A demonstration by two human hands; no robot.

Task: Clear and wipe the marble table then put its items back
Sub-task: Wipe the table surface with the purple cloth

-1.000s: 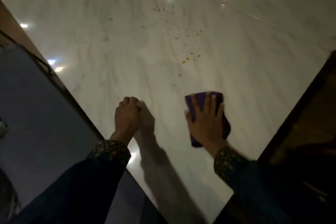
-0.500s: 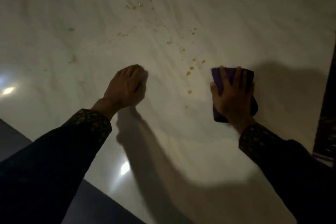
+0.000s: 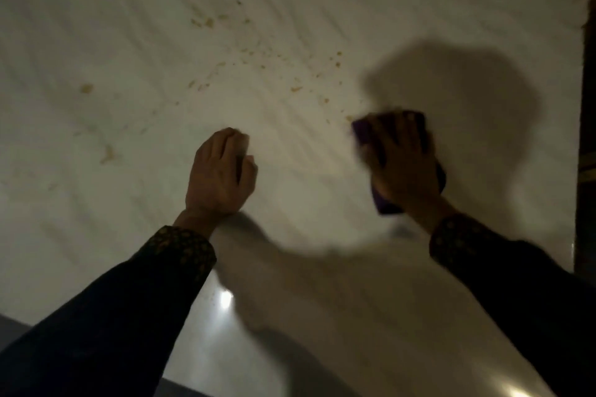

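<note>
The white marble table [image 3: 135,42] fills the head view. Yellowish crumbs and smears [image 3: 245,51] are scattered across its middle and left. My right hand [image 3: 403,164] lies flat on a folded purple cloth [image 3: 362,130], pressing it onto the marble at the right, just below the crumbs. My left hand [image 3: 219,171] rests on the table in the middle with its fingers curled under and nothing visible in it. Both sleeves are dark with a gold-patterned cuff.
The table's right edge [image 3: 579,106] runs down the right side, with dark floor beyond it. The near edge [image 3: 180,383] crosses the lower left corner. A large shadow falls on the marble above my right hand.
The view has moved in over the table. My right hand has slid the purple cloth forward and to the right, closer to the crumbs. My left hand stays curled on the marble.
</note>
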